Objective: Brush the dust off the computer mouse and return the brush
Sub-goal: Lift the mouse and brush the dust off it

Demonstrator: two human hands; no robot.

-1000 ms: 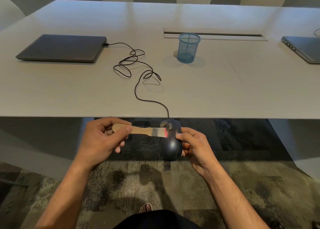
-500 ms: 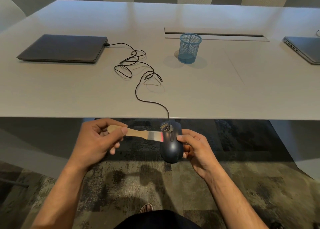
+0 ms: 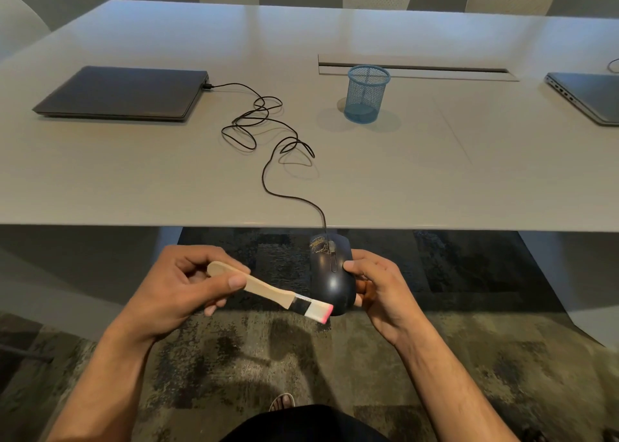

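Note:
A dark wired computer mouse point(image 3: 330, 274) hangs in the air just in front of the table's near edge, gripped from its right side by my right hand point(image 3: 378, 294). Pale dust shows on its front left button. My left hand point(image 3: 177, 291) grips the wooden handle of a small flat brush point(image 3: 278, 294). The brush's pink-tipped white bristles point down-right and sit at the mouse's lower left rear. The mouse's black cable point(image 3: 264, 133) runs in loops across the table to a closed dark laptop point(image 3: 124, 93).
A blue mesh pen cup point(image 3: 366, 93) stands on the grey table point(image 3: 134, 180) behind the cable loops. Another closed laptop point(image 3: 589, 95) lies at the far right edge. White chairs stand beyond the table. Patterned carpet lies below my hands.
The brush has swept from the mouse's front buttons down toward its rear, tilting so the bristles point down-right. My left hand dropped slightly; the mouse has stayed in my right hand.

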